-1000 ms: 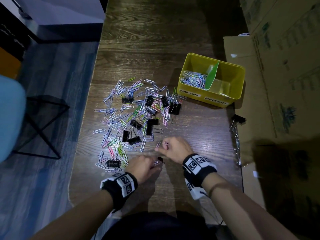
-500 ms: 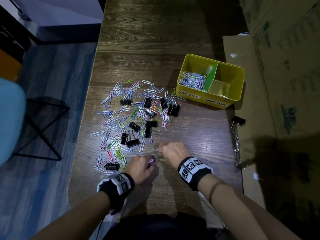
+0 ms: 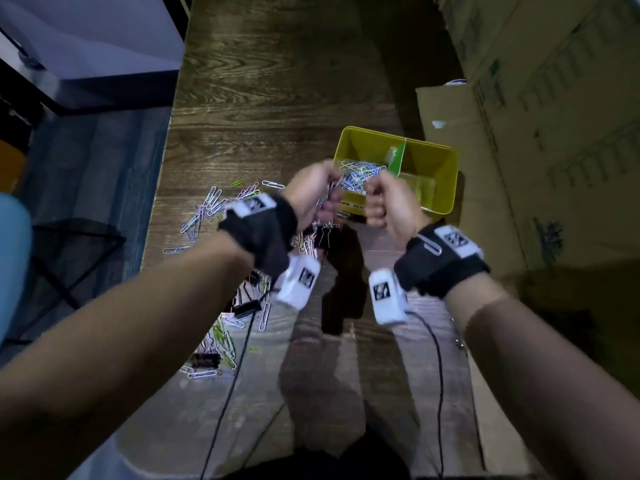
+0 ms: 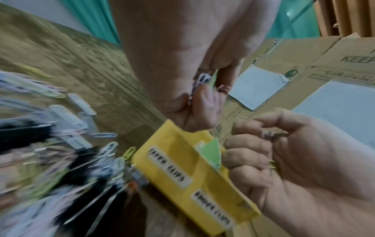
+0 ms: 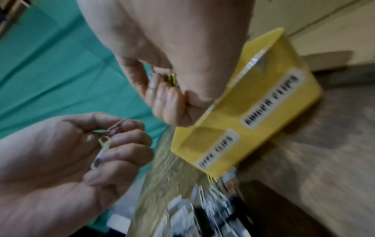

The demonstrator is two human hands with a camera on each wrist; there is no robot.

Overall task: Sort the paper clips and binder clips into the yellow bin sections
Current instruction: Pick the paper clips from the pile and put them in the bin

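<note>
Both my forearms reach up from the bottom corners of the head view. My left hand (image 3: pixel 310 192) curls its fingers around several paper clips (image 4: pixel 199 80); my right hand (image 3: pixel 388 202) is fisted, pinching clips too. Both hover at mid-frame over the yellow bin (image 3: pixel 440 178), its left section holding clips, loose clips and binder clips (image 3: pixel 325 235) lower left.

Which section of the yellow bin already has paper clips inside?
The left section, labelled paper clips, holds a pile; the right section, past the green divider, looks empty.
</note>
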